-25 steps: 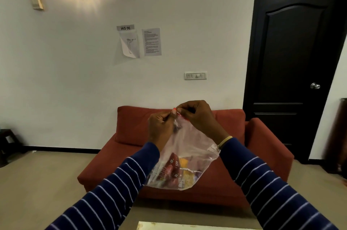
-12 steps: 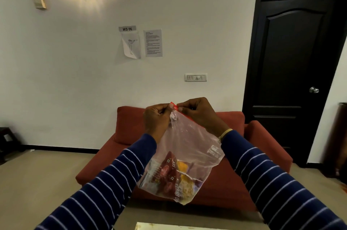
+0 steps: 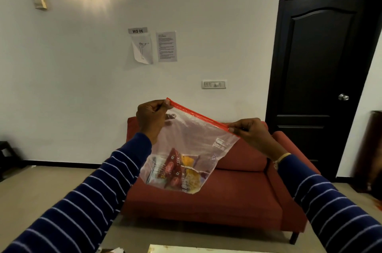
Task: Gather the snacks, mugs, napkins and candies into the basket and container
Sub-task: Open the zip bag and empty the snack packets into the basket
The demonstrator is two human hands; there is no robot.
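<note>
1. The left hand (image 3: 152, 117) is raised in front of the chest and pinches the left end of the red zip strip (image 3: 197, 115) of a clear plastic bag (image 3: 192, 145), with thumb and fingers closed on it.
2. The right hand (image 3: 251, 132) pinches the other end of the same strip, a little lower, so the strip runs tilted, down toward the right.
3. The bag hangs in the air between both hands, stretched flat at the top and loose below.
4. Snack packets (image 3: 177, 172) lie gathered in the lower corner of the bag: red ones and a yellow one are visible through the plastic.
5. Both arms wear dark blue sleeves (image 3: 99, 195) with thin white stripes; a yellow band (image 3: 283, 157) is on the right wrist.
6. Behind the bag stands a red sofa (image 3: 237, 197) against a white wall, and a black door (image 3: 322, 71) is at the right.
7. A pale tabletop (image 3: 206, 249) edge shows at the bottom of the view, well below the bag.
</note>
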